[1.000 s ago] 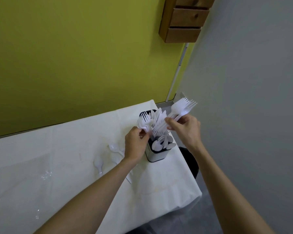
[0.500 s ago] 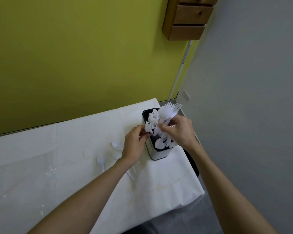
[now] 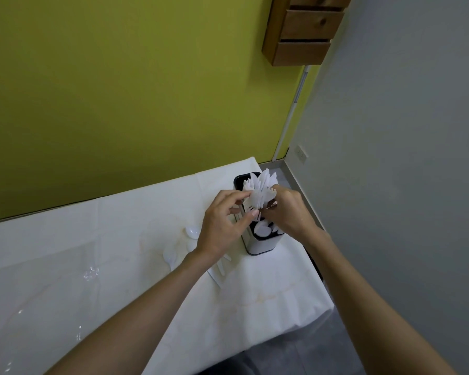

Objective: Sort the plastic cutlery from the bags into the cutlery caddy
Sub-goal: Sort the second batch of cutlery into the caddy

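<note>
White, faintly stained cloth covers the table (image 3: 268, 307); it hangs over the near right edge in soft folds, creased, with glossy wet-looking spots toward the near left.

Two bare forearms enter from the bottom edge and converge on the caddy. Under the left forearm lie thin flat white handles (image 3: 220, 274), type unclear. Just left of them, two loose white plastic spoons (image 3: 192, 231) lie on the cloth, bowls rounded and shiny.

Left hand (image 3: 222, 226): back toward the camera, wrist straight, fingers curled. Thumb and forefinger are pinched on the left side of the bunch of white plastic forks (image 3: 260, 192).

Right hand (image 3: 289, 212): knuckles up, fingers bent inward, closed around the right side of the same fork bunch. The two hands almost touch over the caddy.

Cutlery caddy (image 3: 260, 246): upright rectangular box, white glossy walls, black rim and black base, standing on the cloth near the table's far right corner. Its near compartment holds white oval spoon bowls (image 3: 264, 230). The forks stand in a compartment behind that, tines fanned upward and overlapping; individual tines blur together.

Beyond: matte olive-green wall (image 3: 133, 90), a grey wall (image 3: 404, 158) on the right, and a wooden rack (image 3: 301, 28) of unfinished grainy boards mounted high near the corner.
</note>
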The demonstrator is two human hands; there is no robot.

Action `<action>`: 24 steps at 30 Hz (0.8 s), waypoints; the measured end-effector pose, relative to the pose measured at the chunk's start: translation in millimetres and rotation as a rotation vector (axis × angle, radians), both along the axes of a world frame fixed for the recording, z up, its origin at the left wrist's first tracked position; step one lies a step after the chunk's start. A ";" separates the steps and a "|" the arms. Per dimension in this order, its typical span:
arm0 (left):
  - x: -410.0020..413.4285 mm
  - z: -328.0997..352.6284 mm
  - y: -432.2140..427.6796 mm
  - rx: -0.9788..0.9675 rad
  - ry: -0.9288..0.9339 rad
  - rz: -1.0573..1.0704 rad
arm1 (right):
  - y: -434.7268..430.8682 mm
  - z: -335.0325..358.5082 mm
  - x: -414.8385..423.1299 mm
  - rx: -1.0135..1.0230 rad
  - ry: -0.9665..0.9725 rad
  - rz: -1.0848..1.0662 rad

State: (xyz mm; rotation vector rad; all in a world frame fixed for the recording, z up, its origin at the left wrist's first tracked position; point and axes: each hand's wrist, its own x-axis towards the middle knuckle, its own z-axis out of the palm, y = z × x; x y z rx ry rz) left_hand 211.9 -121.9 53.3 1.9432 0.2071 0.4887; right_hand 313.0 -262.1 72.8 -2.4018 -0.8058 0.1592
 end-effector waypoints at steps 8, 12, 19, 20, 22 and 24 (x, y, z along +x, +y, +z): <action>10.5 4.6 -7.7 -0.051 0.032 0.074 | -22.3 13.2 -13.1 0.209 0.140 -0.001; 14.7 3.2 -9.5 -0.040 0.064 0.104 | -21.5 5.6 -20.3 0.277 0.012 -0.049; 11.5 5.0 -14.6 -0.058 0.049 0.159 | -18.5 -3.4 -17.4 0.385 -0.279 -0.216; 11.0 2.5 -14.1 -0.038 0.083 0.159 | -18.6 -6.0 -15.4 0.363 -0.257 -0.197; 11.5 -2.9 -10.9 0.023 0.129 0.128 | -18.4 -14.2 -11.6 0.271 -0.236 -0.163; 13.2 -5.1 -6.0 0.079 0.133 0.088 | -17.2 -20.3 -8.6 0.230 -0.234 -0.163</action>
